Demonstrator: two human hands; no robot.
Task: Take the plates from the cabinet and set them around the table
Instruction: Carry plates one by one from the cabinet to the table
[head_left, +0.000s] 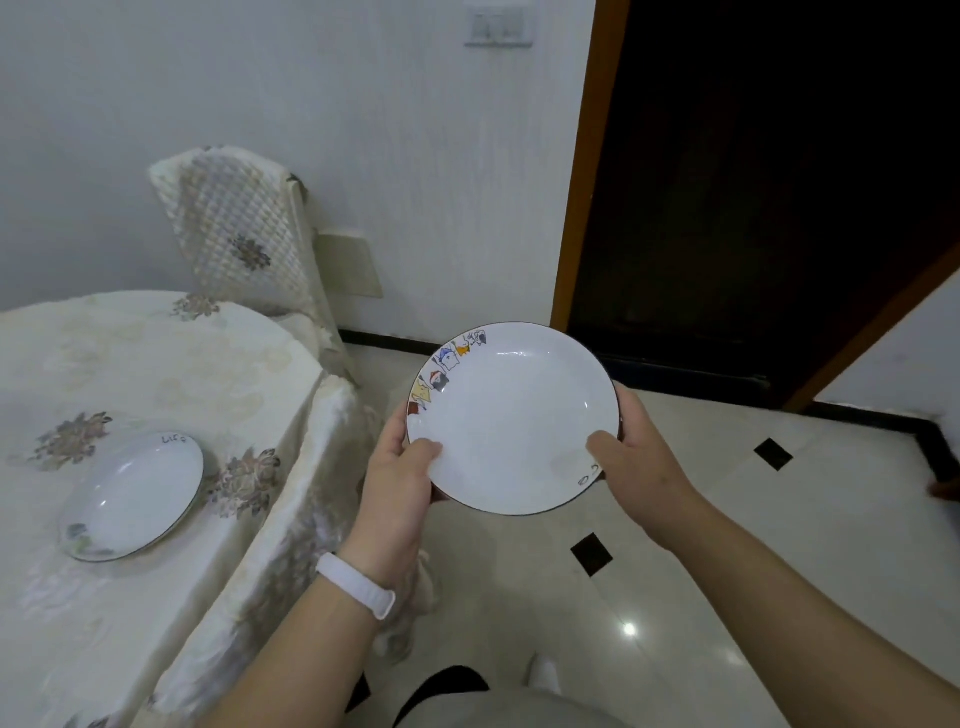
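You are clamping the plate (511, 415) between left hand (397, 470) and right hand (641, 449) fingers at opposite rims; likely stiff, slippery, fragile.

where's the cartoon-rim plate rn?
Head view, centre: the cartoon-rim plate is held above the floor between the left hand and right hand, right of the table where a second plate sits.
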